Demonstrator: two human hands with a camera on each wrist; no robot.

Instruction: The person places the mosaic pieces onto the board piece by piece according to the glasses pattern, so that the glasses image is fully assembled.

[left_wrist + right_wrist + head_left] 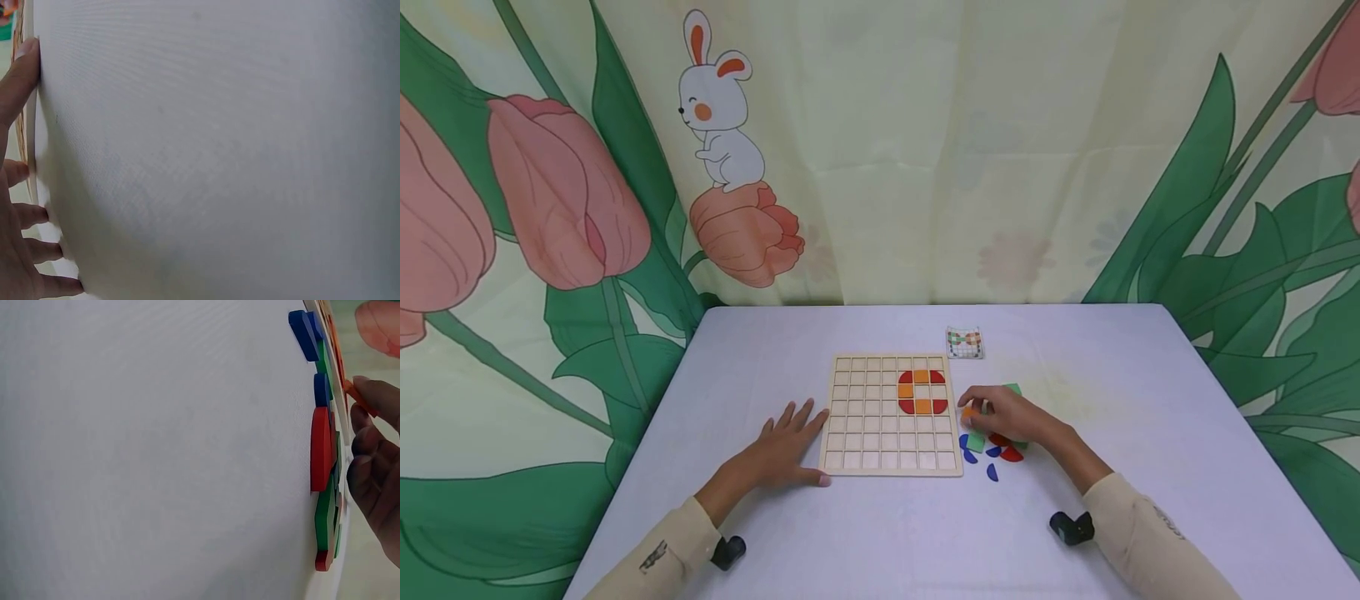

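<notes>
A wooden grid board point(857, 423) lies flat on the table. Near its right side, red rounded pieces point(937, 407) and orange square pieces point(921, 376) sit in its cells in a ring-like shape. My left hand point(786, 454) rests spread at the board's left edge, the thumb by the lower left corner. Just off the board's right edge, my right hand point(1003, 412) pinches an orange piece point(360, 399) between thumb and fingertip, above the loose pieces. In the right wrist view its other fingers are curled.
Loose blue half-round pieces point(992, 472), red pieces point(1011, 454) and green squares point(975, 442) lie scattered right of the board. A small patterned card point(965, 342) lies beyond its upper right corner. A printed curtain point(887, 167) hangs behind the white table point(880, 533).
</notes>
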